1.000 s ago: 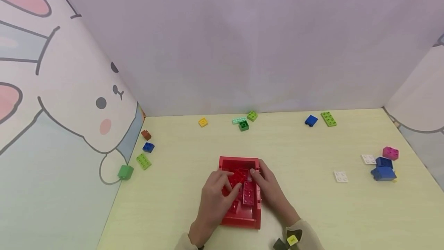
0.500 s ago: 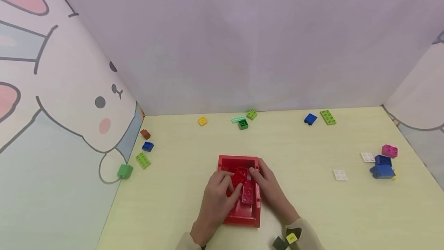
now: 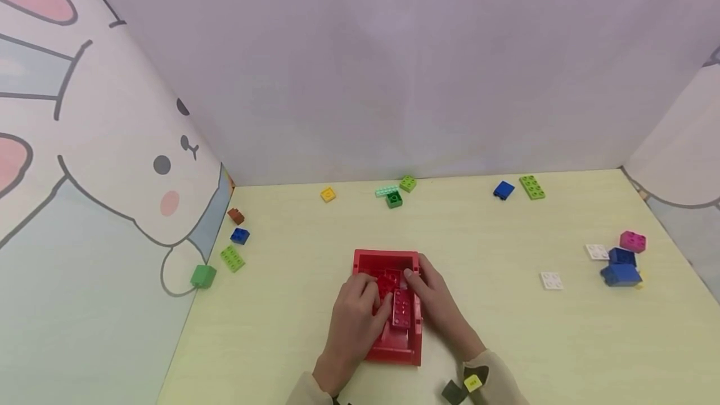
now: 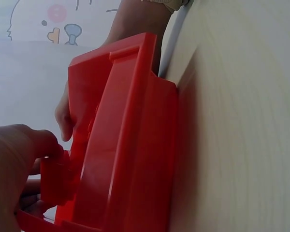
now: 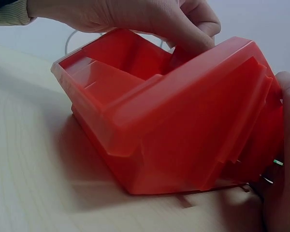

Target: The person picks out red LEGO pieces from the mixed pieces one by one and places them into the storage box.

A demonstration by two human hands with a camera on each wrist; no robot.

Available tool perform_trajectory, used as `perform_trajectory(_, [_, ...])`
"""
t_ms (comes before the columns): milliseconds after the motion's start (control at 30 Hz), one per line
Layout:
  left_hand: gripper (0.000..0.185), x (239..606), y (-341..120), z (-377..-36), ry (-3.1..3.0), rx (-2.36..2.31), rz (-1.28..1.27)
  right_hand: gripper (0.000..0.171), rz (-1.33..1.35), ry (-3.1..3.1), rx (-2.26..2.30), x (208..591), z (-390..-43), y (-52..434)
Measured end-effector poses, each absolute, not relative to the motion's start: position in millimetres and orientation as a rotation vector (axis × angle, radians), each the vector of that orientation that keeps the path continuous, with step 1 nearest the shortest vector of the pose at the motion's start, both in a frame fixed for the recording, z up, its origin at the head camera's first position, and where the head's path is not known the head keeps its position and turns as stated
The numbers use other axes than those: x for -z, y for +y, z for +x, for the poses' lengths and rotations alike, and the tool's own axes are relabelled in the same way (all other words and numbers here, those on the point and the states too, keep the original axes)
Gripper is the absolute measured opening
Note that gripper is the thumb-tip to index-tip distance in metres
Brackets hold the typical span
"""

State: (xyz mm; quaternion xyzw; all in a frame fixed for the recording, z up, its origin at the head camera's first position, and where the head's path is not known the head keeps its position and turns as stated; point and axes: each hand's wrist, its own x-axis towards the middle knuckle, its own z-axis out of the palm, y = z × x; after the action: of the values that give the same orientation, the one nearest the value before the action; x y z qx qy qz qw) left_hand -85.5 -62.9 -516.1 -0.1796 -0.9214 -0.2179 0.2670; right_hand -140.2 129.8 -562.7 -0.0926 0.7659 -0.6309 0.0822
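Observation:
A red plastic box (image 3: 388, 355) with several red toy bricks inside stands before me in the head view. My left hand (image 3: 353, 320) reaches in over its left side and pinches a red toy brick (image 4: 57, 181), its fingers partly hidden behind the brick in the left wrist view. Beneath and beside that hand lie other red bricks, among them a long studded brick (image 3: 401, 309). Along the box's right wall, my right hand (image 3: 444, 311) holds on, thumb over the rim and the other fingers outside, mostly hidden by the box.
Scattered bricks lie about the table: a yellow brick (image 3: 328, 194) and a dark green brick (image 3: 394, 199) at the back, a light green brick (image 3: 232, 258) at left, blue bricks (image 3: 621, 275) and a white brick (image 3: 552, 280) at right. Walls border the table.
My left fingers have gone slightly lower into the box with the red brick, which stood higher half a second ago. My right hand keeps its place on the wall.

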Motion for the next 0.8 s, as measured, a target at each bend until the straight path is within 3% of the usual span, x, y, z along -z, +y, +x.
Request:
perform_trajectory(500, [0.027, 513.5, -57.9, -83.1, -2.476, 0.522, -0.384, 0.042, -0.238, 2.298, 1.864, 559.4, -139.0, 130.2])
perform_trajectory(800, [0.017, 508.0, -52.8, -85.0, -2.548, 0.417, -0.342, 0.045, -0.238, 2.314, 1.841, 563.2, -140.7, 129.3])
